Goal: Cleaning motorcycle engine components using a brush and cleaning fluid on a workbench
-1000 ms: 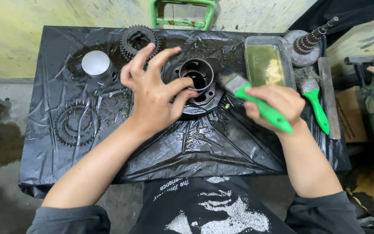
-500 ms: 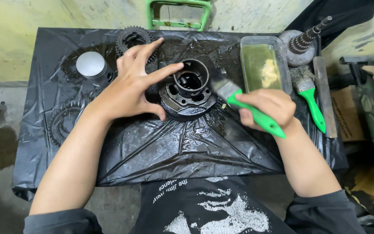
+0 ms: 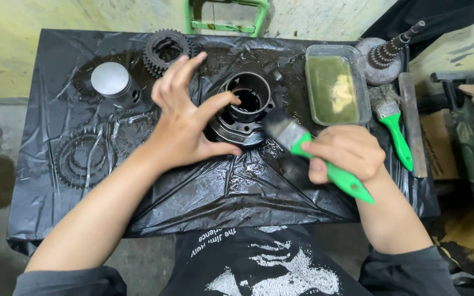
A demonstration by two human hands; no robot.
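Steadying the cylinder [image 3: 246,108] at mid-sheet [image 3: 204,192], left hand [image 3: 185,123] has fingers spread, thumb on its rim; right hand [image 3: 346,153], fist closed round the brush [image 3: 314,156], should keep bristles low against the fins.

Dark rolled-up sleeves, black shirt with white print, bare hands [image 3: 185,126]

Two green brushes [image 3: 325,164] [image 3: 393,129], three gears [image 3: 165,49] [image 3: 83,159] [image 3: 382,57], one piston [image 3: 113,83], one tray [image 3: 333,90].
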